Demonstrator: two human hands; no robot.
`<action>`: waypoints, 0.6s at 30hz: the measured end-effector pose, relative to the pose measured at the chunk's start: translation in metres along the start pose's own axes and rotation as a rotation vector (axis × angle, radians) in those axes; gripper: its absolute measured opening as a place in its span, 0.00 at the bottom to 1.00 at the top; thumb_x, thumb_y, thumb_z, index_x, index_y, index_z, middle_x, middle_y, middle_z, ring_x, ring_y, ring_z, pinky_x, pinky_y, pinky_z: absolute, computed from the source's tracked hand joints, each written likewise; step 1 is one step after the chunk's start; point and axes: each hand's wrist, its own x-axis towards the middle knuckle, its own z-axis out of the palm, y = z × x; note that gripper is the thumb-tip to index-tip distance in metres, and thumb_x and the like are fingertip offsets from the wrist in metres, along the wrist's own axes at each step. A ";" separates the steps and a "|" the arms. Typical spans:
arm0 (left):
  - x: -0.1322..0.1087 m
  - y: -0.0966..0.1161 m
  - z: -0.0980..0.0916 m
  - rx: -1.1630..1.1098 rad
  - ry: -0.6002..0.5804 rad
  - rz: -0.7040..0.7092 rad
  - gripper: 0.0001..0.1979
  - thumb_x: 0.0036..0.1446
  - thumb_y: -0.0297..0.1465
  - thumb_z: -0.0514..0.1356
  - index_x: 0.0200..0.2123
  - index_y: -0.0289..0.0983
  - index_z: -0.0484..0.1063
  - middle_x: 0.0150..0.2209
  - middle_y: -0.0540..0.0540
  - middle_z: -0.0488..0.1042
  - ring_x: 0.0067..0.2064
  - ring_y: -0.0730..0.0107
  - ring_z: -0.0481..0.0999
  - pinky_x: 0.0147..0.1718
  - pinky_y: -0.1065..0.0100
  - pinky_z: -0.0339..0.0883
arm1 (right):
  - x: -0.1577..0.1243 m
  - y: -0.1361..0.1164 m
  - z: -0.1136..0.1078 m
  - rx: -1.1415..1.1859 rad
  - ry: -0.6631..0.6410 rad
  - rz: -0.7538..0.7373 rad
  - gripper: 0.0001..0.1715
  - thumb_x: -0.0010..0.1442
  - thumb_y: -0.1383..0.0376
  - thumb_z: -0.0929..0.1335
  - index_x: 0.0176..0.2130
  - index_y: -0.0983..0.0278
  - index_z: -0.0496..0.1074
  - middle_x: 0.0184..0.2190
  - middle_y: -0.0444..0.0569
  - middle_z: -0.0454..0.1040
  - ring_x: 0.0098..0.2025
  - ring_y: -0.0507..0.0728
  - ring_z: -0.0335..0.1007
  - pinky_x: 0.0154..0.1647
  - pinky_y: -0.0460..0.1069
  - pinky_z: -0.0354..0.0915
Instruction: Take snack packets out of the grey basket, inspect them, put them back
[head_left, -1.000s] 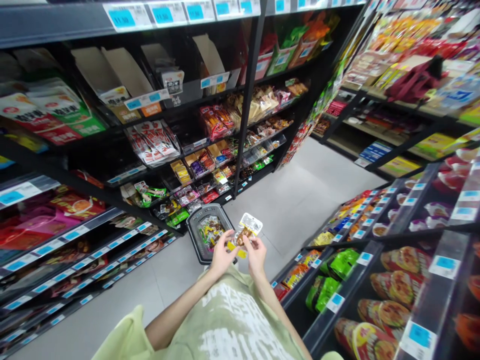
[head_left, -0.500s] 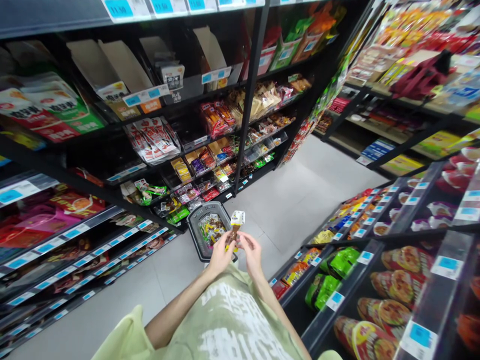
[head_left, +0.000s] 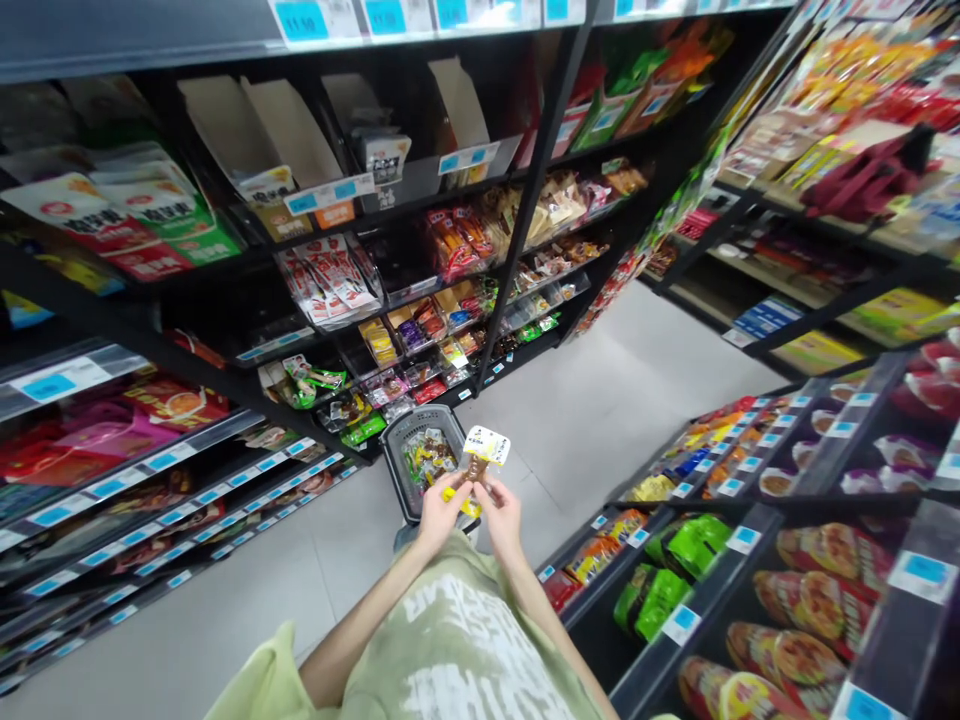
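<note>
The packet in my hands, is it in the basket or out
Out: your left hand and right hand hold the packet, seen mostly against the floor.

Right there in the aisle, the shopper's left hand (head_left: 437,520) and right hand (head_left: 501,518) meet at a snack packet (head_left: 486,448), with a shopping basket (head_left: 395,470) low down just beyond the left hand and small packets (head_left: 427,452) inside it. Snack shelves (head_left: 536,150) stand ahead and to the left, noodle cups (head_left: 817,595) sit on the right-hand shelving, and past the open floor (head_left: 637,370) a bag (head_left: 862,180) lies on a far display at the upper right.
</note>
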 end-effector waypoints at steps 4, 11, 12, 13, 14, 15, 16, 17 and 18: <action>0.014 -0.014 -0.023 -0.053 -0.022 -0.026 0.17 0.52 0.40 0.68 0.42 0.35 0.80 0.42 0.40 0.80 0.44 0.59 0.78 0.49 0.61 0.71 | 0.004 0.014 0.014 -0.037 0.061 0.002 0.22 0.50 0.55 0.77 0.42 0.67 0.80 0.42 0.55 0.82 0.43 0.61 0.78 0.49 0.56 0.71; 0.034 -0.054 -0.073 -0.195 0.008 -0.234 0.17 0.44 0.38 0.71 0.36 0.35 0.80 0.38 0.40 0.81 0.41 0.61 0.78 0.44 0.64 0.70 | 0.000 0.048 0.042 -0.037 0.094 0.192 0.30 0.42 0.51 0.79 0.42 0.66 0.79 0.41 0.57 0.82 0.41 0.65 0.79 0.36 0.54 0.74; 0.037 -0.061 -0.082 -0.218 0.037 -0.287 0.18 0.43 0.38 0.72 0.37 0.35 0.80 0.39 0.40 0.81 0.40 0.61 0.79 0.42 0.64 0.70 | -0.002 0.055 0.047 -0.043 0.092 0.237 0.31 0.42 0.51 0.79 0.42 0.66 0.79 0.41 0.57 0.82 0.39 0.64 0.79 0.33 0.53 0.73; 0.041 -0.069 -0.093 -0.239 0.070 -0.343 0.20 0.41 0.39 0.73 0.37 0.34 0.80 0.38 0.41 0.81 0.39 0.61 0.79 0.40 0.65 0.70 | -0.005 0.061 0.051 -0.048 0.093 0.279 0.32 0.41 0.50 0.79 0.43 0.66 0.79 0.41 0.57 0.82 0.36 0.64 0.79 0.30 0.52 0.72; 0.045 -0.077 -0.104 -0.252 0.106 -0.393 0.21 0.39 0.40 0.73 0.36 0.34 0.80 0.36 0.41 0.81 0.38 0.62 0.79 0.38 0.66 0.70 | -0.008 0.068 0.056 -0.049 0.097 0.317 0.33 0.40 0.50 0.79 0.42 0.65 0.79 0.41 0.57 0.82 0.34 0.63 0.78 0.28 0.52 0.71; 0.049 -0.084 -0.117 -0.253 0.146 -0.433 0.22 0.36 0.40 0.74 0.35 0.34 0.79 0.35 0.42 0.81 0.36 0.63 0.78 0.36 0.66 0.70 | -0.011 0.074 0.059 -0.047 0.105 0.349 0.33 0.39 0.49 0.79 0.42 0.65 0.79 0.41 0.57 0.83 0.32 0.62 0.78 0.28 0.52 0.71; 0.054 -0.090 -0.130 -0.244 0.185 -0.465 0.23 0.35 0.41 0.74 0.34 0.34 0.79 0.33 0.44 0.80 0.35 0.63 0.78 0.35 0.67 0.70 | -0.013 0.080 0.062 -0.045 0.116 0.379 0.33 0.37 0.49 0.79 0.40 0.65 0.79 0.40 0.57 0.83 0.31 0.62 0.78 0.28 0.52 0.71; 0.059 -0.096 -0.144 -0.228 0.219 -0.490 0.23 0.34 0.41 0.74 0.33 0.34 0.78 0.31 0.44 0.80 0.33 0.64 0.78 0.34 0.67 0.70 | -0.016 0.086 0.064 -0.046 0.126 0.407 0.33 0.36 0.49 0.79 0.39 0.65 0.79 0.40 0.57 0.83 0.30 0.62 0.78 0.28 0.52 0.70; 0.064 -0.102 -0.158 -0.210 0.250 -0.511 0.22 0.33 0.40 0.75 0.31 0.34 0.77 0.30 0.45 0.79 0.33 0.64 0.78 0.34 0.66 0.70 | -0.018 0.091 0.066 -0.049 0.136 0.434 0.33 0.35 0.48 0.79 0.38 0.65 0.79 0.39 0.56 0.83 0.31 0.61 0.78 0.28 0.51 0.70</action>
